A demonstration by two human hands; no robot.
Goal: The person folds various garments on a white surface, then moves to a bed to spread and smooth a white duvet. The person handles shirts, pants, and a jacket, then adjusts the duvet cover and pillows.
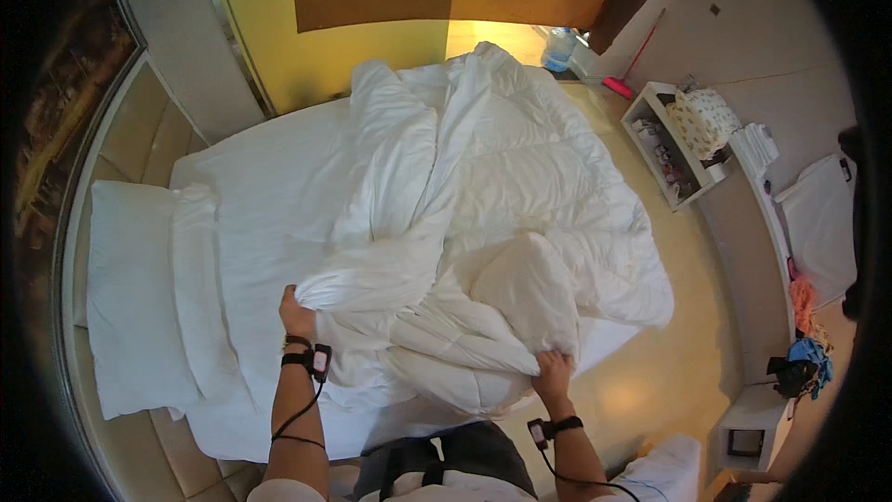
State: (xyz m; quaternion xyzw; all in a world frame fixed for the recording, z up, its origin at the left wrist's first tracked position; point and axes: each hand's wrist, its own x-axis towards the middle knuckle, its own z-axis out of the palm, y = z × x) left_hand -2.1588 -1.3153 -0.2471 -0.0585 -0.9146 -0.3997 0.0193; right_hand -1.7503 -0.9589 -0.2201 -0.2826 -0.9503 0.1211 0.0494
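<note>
A rumpled white duvet (516, 181) lies over the middle and foot of a bed, on a white sheet (279, 153). My left hand (297, 314) grips a gathered edge of the duvet cover near the bed's middle. Nearer the foot, my right hand (555, 371) is closed on another bunched part of the duvet, by the near side. Between my hands the fabric sags in folds. White pillows (136, 300) rest against the padded headboard at the left. Both wrists carry straps with small devices and cables.
Beyond the bed stand a water bottle (559, 49) and a red broom (619, 86). A white shelf unit (644, 94) with a patterned cushion (700, 122) is at the right, near a long shelf holding clothes (808, 362). White fabric (665, 467) lies at the lower right.
</note>
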